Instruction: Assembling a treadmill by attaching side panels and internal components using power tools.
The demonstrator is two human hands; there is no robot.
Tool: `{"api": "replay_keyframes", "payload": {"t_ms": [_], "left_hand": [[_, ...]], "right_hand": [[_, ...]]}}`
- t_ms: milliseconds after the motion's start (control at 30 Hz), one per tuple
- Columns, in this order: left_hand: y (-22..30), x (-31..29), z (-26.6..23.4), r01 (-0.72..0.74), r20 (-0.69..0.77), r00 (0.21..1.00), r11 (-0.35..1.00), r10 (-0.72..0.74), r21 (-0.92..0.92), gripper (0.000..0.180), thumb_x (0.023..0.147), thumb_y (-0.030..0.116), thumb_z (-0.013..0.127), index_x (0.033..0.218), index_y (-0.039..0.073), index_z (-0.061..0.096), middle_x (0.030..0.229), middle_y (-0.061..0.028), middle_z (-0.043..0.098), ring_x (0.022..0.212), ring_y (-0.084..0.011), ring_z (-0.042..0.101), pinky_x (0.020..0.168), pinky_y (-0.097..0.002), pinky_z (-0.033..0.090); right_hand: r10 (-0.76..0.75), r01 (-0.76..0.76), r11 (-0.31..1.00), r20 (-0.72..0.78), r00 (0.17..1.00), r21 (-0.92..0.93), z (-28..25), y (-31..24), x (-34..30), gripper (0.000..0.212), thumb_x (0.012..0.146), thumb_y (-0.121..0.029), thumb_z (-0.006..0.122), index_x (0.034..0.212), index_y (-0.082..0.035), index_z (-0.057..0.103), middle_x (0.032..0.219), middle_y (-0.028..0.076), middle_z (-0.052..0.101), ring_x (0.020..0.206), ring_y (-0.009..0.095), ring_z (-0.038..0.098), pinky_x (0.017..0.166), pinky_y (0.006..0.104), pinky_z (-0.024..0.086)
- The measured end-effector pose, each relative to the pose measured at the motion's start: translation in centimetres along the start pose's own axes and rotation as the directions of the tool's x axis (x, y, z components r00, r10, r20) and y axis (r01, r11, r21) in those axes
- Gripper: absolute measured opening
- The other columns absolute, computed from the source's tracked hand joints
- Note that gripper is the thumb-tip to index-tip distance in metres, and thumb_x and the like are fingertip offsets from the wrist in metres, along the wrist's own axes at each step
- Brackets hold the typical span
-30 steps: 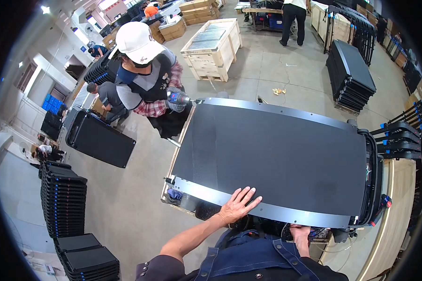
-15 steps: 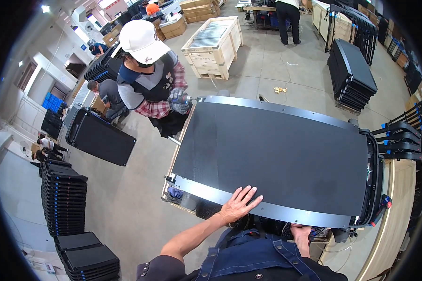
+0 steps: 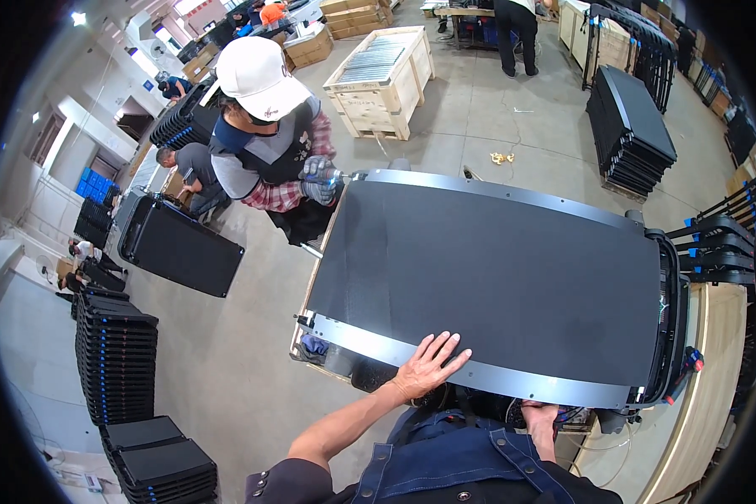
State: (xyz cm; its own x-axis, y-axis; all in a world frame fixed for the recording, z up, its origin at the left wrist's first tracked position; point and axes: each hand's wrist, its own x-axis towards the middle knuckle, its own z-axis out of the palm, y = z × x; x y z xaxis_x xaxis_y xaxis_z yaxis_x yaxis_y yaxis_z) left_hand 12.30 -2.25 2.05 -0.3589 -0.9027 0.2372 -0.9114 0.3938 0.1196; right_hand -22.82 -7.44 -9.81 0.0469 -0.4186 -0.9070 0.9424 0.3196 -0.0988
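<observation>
A treadmill deck point(image 3: 496, 269) with a wide black belt and silver side rails lies before me on a wooden-edged stand. My left hand point(image 3: 431, 367) rests flat on the near silver rail point(image 3: 378, 343) and the belt's edge, fingers spread. My right hand point(image 3: 538, 413) reaches beneath the same rail farther right; the deck hides its fingers, so what they touch does not show. At the far left corner a co-worker point(image 3: 269, 143) in a white cap and grey gloves holds a power driver point(image 3: 338, 177) against the end of the far rail.
A red-and-blue tool point(image 3: 691, 363) sits at the deck's right end beside a wooden bench point(image 3: 714, 361). Black treadmill parts stand stacked at left point(image 3: 118, 353) and far right point(image 3: 630, 126). A wooden crate point(image 3: 378, 105) stands beyond the deck. Another deck point(image 3: 181, 244) leans left of the co-worker.
</observation>
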Motion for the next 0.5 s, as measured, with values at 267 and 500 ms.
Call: {"api": "replay_keyframes", "payload": {"t_ms": [267, 500], "left_hand": [[-0.1, 0.0, -0.1, -0.008, 0.001, 1.000, 1.000, 0.008, 0.020, 0.069, 0.084, 0.016, 0.066, 0.151, 0.020, 0.048, 0.150, -0.0205, 0.046, 0.137, -0.0392, 0.048, 0.112, -0.0530, 0.040], [0.6, 0.1, 0.1, -0.008, -0.021, 1.000, 1.000, 0.008, 0.021, 0.068, 0.084, 0.015, 0.066, 0.150, 0.020, 0.050, 0.149, -0.0200, 0.048, 0.136, -0.0385, 0.049, 0.112, -0.0524, 0.041]], "right_hand": [[0.000, 0.000, 1.000, -0.015, 1.000, 0.017, 0.9, 0.4, -1.0, 0.029, 0.100, -0.037, 0.053, 0.076, -0.021, 0.059, 0.060, -0.005, 0.051, 0.041, 0.008, 0.038, 0.037, 0.0209, 0.030], [0.020, -0.020, 1.000, 0.005, 1.000, 0.015, -0.5, -0.7, -0.1, 0.027, 0.099, -0.037, 0.054, 0.080, -0.019, 0.061, 0.064, -0.004, 0.053, 0.042, 0.009, 0.038, 0.037, 0.0200, 0.029]]}}
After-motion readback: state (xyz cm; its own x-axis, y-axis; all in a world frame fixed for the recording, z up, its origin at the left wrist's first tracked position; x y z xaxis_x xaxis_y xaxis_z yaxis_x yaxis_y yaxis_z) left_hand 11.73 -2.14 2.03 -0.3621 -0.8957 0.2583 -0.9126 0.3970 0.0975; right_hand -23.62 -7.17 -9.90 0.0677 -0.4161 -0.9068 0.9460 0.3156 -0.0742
